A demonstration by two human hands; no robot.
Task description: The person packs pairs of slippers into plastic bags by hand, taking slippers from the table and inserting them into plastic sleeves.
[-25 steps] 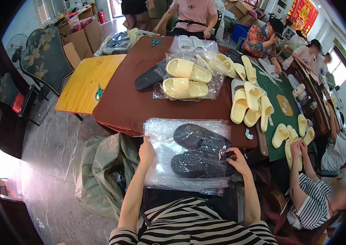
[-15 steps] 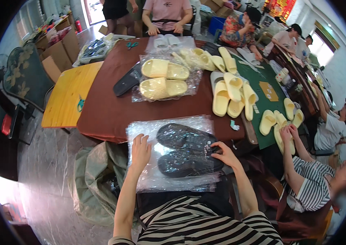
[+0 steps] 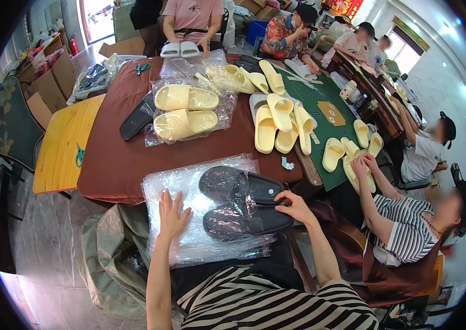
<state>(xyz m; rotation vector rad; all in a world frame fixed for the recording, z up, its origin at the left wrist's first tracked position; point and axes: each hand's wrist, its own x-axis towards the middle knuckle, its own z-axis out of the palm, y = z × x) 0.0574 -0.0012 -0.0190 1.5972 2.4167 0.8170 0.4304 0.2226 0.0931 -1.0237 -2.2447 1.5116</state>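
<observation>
A pair of black slippers [image 3: 269, 220] lies side by side, toe parts under clear plastic and heel ends bare at the right. My right hand [image 3: 294, 209] pinches the heel ends, fingers on the farther slipper and thumb between the two. Under the slippers is a stack of clear plastic bags [image 3: 156, 242], partly over the table's near edge. My left hand [image 3: 172, 214] rests on the left part of that stack, fingers spread, holding nothing.
Bagged pale yellow slippers [image 3: 186, 110] lie ahead on the brown-covered table [image 3: 106, 165], beside a black slipper [image 3: 136, 118]. Loose yellow slippers [image 3: 282, 126] sit to the right. A co-worker's hands [image 3: 362, 165] handle yellow slippers there. Scissors [image 3: 79, 156] lie on a yellow table.
The black slippers' heel ends now stick out bare from the plastic, farther right over the stack. My left hand's fingers have spread. Across the table, a person now holds the white slippers up.
</observation>
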